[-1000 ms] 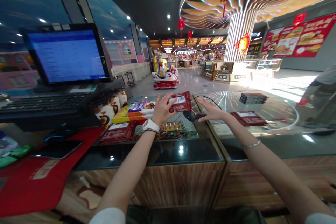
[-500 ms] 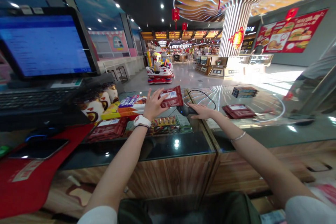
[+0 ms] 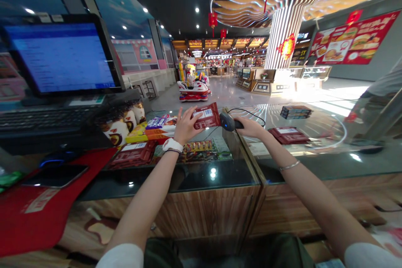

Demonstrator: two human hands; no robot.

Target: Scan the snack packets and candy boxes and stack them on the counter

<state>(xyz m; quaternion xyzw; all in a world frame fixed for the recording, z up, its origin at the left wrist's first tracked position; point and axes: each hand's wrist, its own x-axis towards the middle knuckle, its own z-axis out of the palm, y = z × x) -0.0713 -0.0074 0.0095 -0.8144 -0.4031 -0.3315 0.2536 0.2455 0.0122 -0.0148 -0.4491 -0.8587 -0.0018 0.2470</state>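
Observation:
My left hand (image 3: pixel 186 125) grips a dark red snack packet (image 3: pixel 207 116) by its left end, and a white label with a barcode faces up toward me. In my right hand (image 3: pixel 251 127) is a black barcode scanner (image 3: pixel 228 121), held by its handle with the head close to the packet's right edge. A small blue light glows on the scanner. Similar dark red packets (image 3: pixel 133 153) lie stacked on the glass counter left of my left wrist. More of them (image 3: pixel 289 135) rest on the counter to the right of my right hand.
A monitor (image 3: pixel 61 56) and keyboard (image 3: pixel 47 119) stand at the left, with a phone (image 3: pixel 58 176) on a red mat (image 3: pixel 34 222). Boxed snacks (image 3: pixel 150 132) sit behind the left packets. A small stack of boxes (image 3: pixel 295 112) stands at the right, and a cable (image 3: pixel 251 111) loops behind the scanner.
My right hand has closed around the scanner's handle and raised its head off the counter beside the packet. The left hand still holds the packet in nearly the same place.

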